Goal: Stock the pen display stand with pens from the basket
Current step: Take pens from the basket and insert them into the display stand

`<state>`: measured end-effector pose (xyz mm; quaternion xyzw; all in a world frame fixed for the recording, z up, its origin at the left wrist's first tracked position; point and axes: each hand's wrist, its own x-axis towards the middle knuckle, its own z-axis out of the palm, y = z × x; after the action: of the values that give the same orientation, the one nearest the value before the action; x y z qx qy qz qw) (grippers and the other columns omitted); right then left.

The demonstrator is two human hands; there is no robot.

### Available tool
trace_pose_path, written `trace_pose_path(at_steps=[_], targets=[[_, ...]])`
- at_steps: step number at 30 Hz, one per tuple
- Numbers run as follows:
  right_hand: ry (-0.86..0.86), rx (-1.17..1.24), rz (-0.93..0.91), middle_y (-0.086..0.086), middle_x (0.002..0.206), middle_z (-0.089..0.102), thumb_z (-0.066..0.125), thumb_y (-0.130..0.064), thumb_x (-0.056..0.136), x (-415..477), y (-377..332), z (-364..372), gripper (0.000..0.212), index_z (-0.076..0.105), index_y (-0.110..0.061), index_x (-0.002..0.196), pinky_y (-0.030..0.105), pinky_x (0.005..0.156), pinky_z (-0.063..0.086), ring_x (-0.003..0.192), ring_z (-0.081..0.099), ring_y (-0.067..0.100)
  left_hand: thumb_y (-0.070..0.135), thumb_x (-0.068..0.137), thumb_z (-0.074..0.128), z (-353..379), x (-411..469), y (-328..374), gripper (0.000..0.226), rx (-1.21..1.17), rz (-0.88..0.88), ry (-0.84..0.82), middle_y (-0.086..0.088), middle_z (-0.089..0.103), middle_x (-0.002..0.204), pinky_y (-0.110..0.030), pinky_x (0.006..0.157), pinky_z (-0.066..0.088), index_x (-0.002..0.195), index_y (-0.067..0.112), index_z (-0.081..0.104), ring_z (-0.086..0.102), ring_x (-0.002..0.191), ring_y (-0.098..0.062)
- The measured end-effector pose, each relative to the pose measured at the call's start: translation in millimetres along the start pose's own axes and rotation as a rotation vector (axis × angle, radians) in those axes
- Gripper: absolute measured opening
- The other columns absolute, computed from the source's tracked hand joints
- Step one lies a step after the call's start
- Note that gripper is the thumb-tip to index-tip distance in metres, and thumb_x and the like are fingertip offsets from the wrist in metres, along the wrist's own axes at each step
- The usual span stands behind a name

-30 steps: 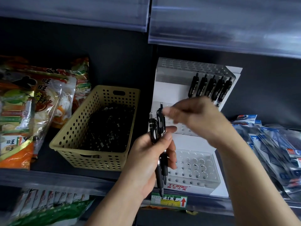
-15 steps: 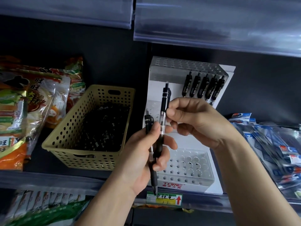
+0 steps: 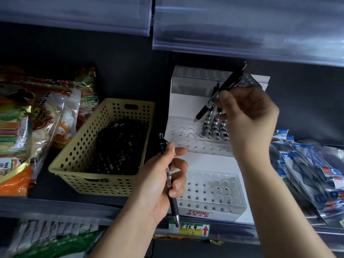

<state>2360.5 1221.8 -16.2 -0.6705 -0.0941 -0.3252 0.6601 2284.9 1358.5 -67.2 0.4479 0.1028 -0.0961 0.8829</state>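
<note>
A white tiered pen display stand with rows of round holes stands on the shelf. Several black pens hang through its top tier at the right, partly hidden by my right hand. My right hand pinches one black pen, tilted, tip down-left, in front of the top tier. My left hand grips another black pen upright, tip down, in front of the lowest tier. The yellow perforated basket, left of the stand, holds a heap of black pens.
Snack bags lie left of the basket. Packaged stationery lies right of the stand. Clear price-strip rails of the shelf above overhang the stand. A yellow-green price label sits on the shelf's front edge.
My right hand has pulled one pen out of my left hand's grip and carried it up and right to the stand's top tier. My left hand keeps one pen.
</note>
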Motion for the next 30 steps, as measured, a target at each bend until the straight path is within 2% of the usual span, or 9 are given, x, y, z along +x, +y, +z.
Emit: trace_pose_path(at_steps=[2, 7, 14, 17, 20, 21, 24, 27, 30], targets=[[0.035, -0.069, -0.04, 0.002, 0.072, 0.069, 0.071, -0.022, 0.082, -2, 6, 3, 0.014, 0.062, -0.026, 0.074, 0.051, 0.065, 0.055, 0.069, 0.066, 0.027, 0.037, 0.081, 0.052, 0, 0, 0, 0.033, -0.001, 0.011, -0.002, -0.001, 0.051, 0.056, -0.016, 0.034, 0.019, 0.093, 0.008, 0.062, 0.033, 0.033, -0.008], [0.09, -0.204, -0.103, -0.005, 0.072, 0.068, 0.069, -0.024, 0.083, -1, 11, 6, 0.015, 0.058, -0.03, 0.075, 0.045, 0.065, 0.056, 0.069, 0.067, 0.018, 0.036, 0.079, 0.054, -1, 0, 1, 0.031, -0.006, 0.023, -0.006, -0.001, 0.051, 0.056, -0.016, 0.034, 0.02, 0.09, 0.009, 0.063, 0.033, 0.034, -0.008], [0.085, -0.386, -0.161, -0.019, 0.066, 0.06, 0.067, -0.021, 0.083, -4, 12, 12, 0.011, 0.059, -0.02, 0.076, 0.021, 0.061, 0.047, 0.059, 0.057, -0.001, 0.036, 0.078, 0.054, -3, 0, 2, 0.032, -0.006, 0.026, 0.002, -0.001, 0.051, 0.057, -0.017, 0.035, 0.018, 0.091, 0.009, 0.063, 0.033, 0.035, -0.008], [0.053, -0.495, -0.134, -0.018, 0.064, 0.059, 0.069, -0.023, 0.082, -5, 12, 13, 0.008, 0.064, -0.02, 0.076, 0.017, 0.058, 0.041, 0.059, 0.057, 0.004, 0.037, 0.077, 0.055, -3, -1, 2, 0.035, -0.003, 0.03, 0.004, -0.001, 0.05, 0.058, -0.017, 0.036, 0.018, 0.095, 0.009, 0.062, 0.033, 0.036, -0.008], [0.044, -0.608, -0.089, -0.016, 0.063, 0.056, 0.069, -0.027, 0.082, -5, 12, 15, 0.008, 0.069, -0.021, 0.077, 0.006, 0.054, 0.031, 0.06, 0.053, 0.005, 0.038, 0.077, 0.055, -4, -1, 2, 0.037, -0.003, 0.035, 0.009, -0.002, 0.05, 0.059, -0.017, 0.036, 0.019, 0.098, 0.008, 0.062, 0.034, 0.037, -0.008], [0.04, -0.637, -0.077, -0.015, 0.062, 0.056, 0.068, -0.028, 0.082, -5, 12, 15, 0.009, 0.07, -0.021, 0.078, 0.008, 0.052, 0.031, 0.061, 0.052, 0.006, 0.038, 0.077, 0.056, -4, -1, 2, 0.037, -0.001, 0.035, 0.01, -0.002, 0.051, 0.059, -0.017, 0.036, 0.019, 0.099, 0.008, 0.062, 0.034, 0.037, -0.008], [0.033, -0.689, -0.092, -0.007, 0.056, 0.057, 0.067, -0.028, 0.083, -5, 12, 18, 0.014, 0.072, -0.018, 0.074, 0.027, 0.053, 0.032, 0.058, 0.054, 0.017, 0.038, 0.077, 0.056, -4, -2, 2, 0.038, 0.002, 0.038, 0.011, -0.002, 0.05, 0.059, -0.017, 0.036, 0.018, 0.1, 0.008, 0.061, 0.034, 0.037, -0.008], [0.05, -0.735, -0.138, 0.006, 0.048, 0.054, 0.065, -0.025, 0.082, -5, 12, 21, 0.023, 0.069, -0.009, 0.066, 0.029, 0.05, 0.033, 0.051, 0.048, 0.029, 0.038, 0.077, 0.056, -4, -2, 2, 0.038, -0.001, 0.042, 0.014, -0.002, 0.05, 0.059, -0.018, 0.036, 0.019, 0.1, 0.008, 0.062, 0.034, 0.037, -0.008], [0.057, -0.765, -0.128, -0.002, 0.042, 0.041, 0.065, -0.026, 0.083, -4, 11, 22, 0.025, 0.069, -0.01, 0.065, 0.024, 0.047, 0.029, 0.046, 0.039, 0.025, 0.039, 0.077, 0.056, -5, -3, 3, 0.042, 0.0, 0.05, 0.028, -0.002, 0.051, 0.06, -0.018, 0.035, 0.02, 0.105, 0.007, 0.06, 0.034, 0.038, -0.009]])
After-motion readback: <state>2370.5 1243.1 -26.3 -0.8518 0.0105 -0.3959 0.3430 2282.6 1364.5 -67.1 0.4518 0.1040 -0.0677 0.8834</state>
